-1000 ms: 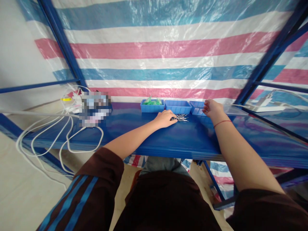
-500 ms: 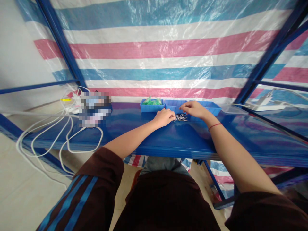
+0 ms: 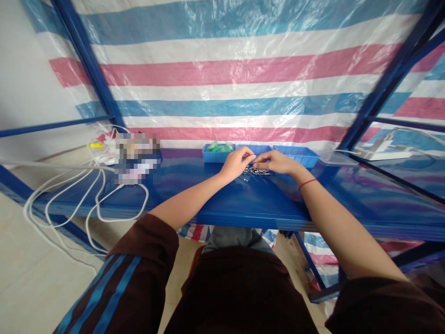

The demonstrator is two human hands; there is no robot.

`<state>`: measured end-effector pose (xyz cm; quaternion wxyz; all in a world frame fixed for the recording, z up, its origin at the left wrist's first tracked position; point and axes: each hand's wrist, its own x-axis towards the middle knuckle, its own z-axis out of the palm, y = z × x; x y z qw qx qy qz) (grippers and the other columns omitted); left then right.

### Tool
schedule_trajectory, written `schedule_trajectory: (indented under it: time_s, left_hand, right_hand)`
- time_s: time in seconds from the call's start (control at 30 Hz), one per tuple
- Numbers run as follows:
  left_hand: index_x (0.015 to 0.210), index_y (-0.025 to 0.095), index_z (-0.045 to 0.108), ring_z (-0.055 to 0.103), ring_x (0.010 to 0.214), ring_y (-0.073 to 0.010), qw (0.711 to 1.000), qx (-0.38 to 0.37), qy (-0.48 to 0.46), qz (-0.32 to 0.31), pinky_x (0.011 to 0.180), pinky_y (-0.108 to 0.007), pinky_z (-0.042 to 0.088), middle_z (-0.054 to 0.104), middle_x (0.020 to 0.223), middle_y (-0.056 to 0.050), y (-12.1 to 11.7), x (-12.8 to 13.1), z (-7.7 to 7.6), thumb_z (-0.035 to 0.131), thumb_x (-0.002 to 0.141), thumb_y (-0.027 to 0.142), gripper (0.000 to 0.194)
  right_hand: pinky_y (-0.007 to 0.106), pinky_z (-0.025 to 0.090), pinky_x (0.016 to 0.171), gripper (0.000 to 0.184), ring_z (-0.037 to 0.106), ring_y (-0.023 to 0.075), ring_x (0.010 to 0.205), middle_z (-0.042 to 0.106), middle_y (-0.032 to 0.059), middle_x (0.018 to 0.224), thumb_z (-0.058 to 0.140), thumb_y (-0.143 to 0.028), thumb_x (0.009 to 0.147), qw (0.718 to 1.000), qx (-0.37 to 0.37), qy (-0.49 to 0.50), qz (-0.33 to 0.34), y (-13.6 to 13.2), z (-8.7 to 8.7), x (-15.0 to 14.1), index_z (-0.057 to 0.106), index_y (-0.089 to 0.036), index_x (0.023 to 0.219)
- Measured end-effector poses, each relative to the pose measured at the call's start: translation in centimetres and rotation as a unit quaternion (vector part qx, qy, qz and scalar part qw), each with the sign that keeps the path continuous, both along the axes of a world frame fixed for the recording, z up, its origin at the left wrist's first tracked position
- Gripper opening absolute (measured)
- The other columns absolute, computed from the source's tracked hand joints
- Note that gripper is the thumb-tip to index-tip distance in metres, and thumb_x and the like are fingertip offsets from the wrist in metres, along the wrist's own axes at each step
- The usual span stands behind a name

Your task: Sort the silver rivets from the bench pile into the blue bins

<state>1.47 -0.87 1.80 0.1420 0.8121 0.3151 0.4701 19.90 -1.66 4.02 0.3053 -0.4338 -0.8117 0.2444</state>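
A small heap of thin, shiny metal pieces (image 3: 259, 171) lies on the blue tabletop (image 3: 239, 199); they look like rivets or screws, too small to tell which. My left hand (image 3: 236, 163) is curled over the left side of the heap, thumb and fingers pinched together. My right hand (image 3: 276, 162) bends in from the right above the pieces, its fingertips drawn together close to those of my left hand. What the fingertips hold is too small to name. One loose piece (image 3: 245, 180) lies just in front of the heap.
Behind my hands stand a blue bin (image 3: 215, 159) with green items in it, a middle blue bin (image 3: 260, 148) and a right blue bin (image 3: 306, 157). A clear plastic tray (image 3: 339, 158) sits farther right. White cables (image 3: 100, 185) loop over the left end.
My left hand has lifted slightly away from the tabletop. My right hand has come down and left from near the middle bin, so the fingertips nearly meet. The heap has spread a little.
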Motion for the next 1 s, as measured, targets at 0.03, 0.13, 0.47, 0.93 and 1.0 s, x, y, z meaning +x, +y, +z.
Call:
schedule_trajectory:
  time_s: [0.03, 0.13, 0.47, 0.93, 1.0]
  left_hand:
    - [0.085, 0.018, 0.059, 0.060, 0.083, -0.0141, 1.000, -0.002, -0.012, -0.001, 0.080, -0.027, 0.044, 0.066, 0.088, -0.003, -0.1, 0.1, 0.1, 0.056, 0.086, 0.023, 0.006]
    - [0.088, 0.018, 0.059, 0.060, 0.084, -0.0137, 0.999, -0.014, -0.049, -0.003, 0.080, -0.026, 0.044, 0.066, 0.092, -0.004, 0.0, 0.1, 0.3, 0.056, 0.087, 0.023, 0.006]
    - [0.084, 0.015, 0.057, 0.061, 0.081, -0.0127, 0.992, -0.091, -0.077, -0.028, 0.082, -0.028, 0.046, 0.067, 0.086, -0.004, 0.4, 0.5, -0.5, 0.057, 0.086, 0.022, 0.007]
    - [0.085, 0.015, 0.058, 0.061, 0.084, -0.0128, 0.985, -0.140, -0.081, -0.060, 0.082, -0.028, 0.046, 0.066, 0.088, -0.004, 0.7, 0.6, -0.8, 0.055, 0.085, 0.024, 0.010]
    - [0.084, 0.014, 0.057, 0.060, 0.084, -0.0133, 0.985, -0.132, -0.104, -0.032, 0.080, -0.027, 0.045, 0.065, 0.087, -0.005, 0.7, 0.5, -0.7, 0.059, 0.083, 0.025, 0.011]
  right_hand:
    - [0.030, 0.046, 0.066, 0.023, 0.058, 0.0153, 0.065, 0.069, 0.0010, 0.069, 0.069, -0.040, 0.067, 1.000, 0.009, 0.011, 0.000, 0.1, -0.1, 0.0, 0.073, -0.018, 0.072]
    - [0.030, 0.045, 0.066, 0.024, 0.057, 0.0145, 0.065, 0.068, 0.0018, 0.069, 0.069, -0.040, 0.067, 0.998, 0.026, 0.058, -0.013, 0.3, -0.2, 0.0, 0.071, -0.017, 0.072]
    - [0.026, 0.046, 0.059, 0.025, 0.059, 0.0143, 0.070, 0.062, 0.0034, 0.074, 0.069, -0.043, 0.072, 0.977, 0.005, 0.209, -0.043, -0.4, 0.6, -0.7, 0.058, -0.020, 0.076]
    - [0.028, 0.043, 0.059, 0.028, 0.051, 0.0115, 0.059, 0.061, 0.0011, 0.069, 0.069, -0.043, 0.069, 0.980, 0.063, 0.188, -0.026, -0.6, 0.3, -1.6, 0.061, -0.017, 0.077]
    - [0.029, 0.043, 0.059, 0.027, 0.052, 0.0123, 0.059, 0.061, 0.0017, 0.070, 0.069, -0.042, 0.070, 0.978, 0.079, 0.189, -0.033, -0.5, 0.3, -1.5, 0.062, -0.017, 0.078]
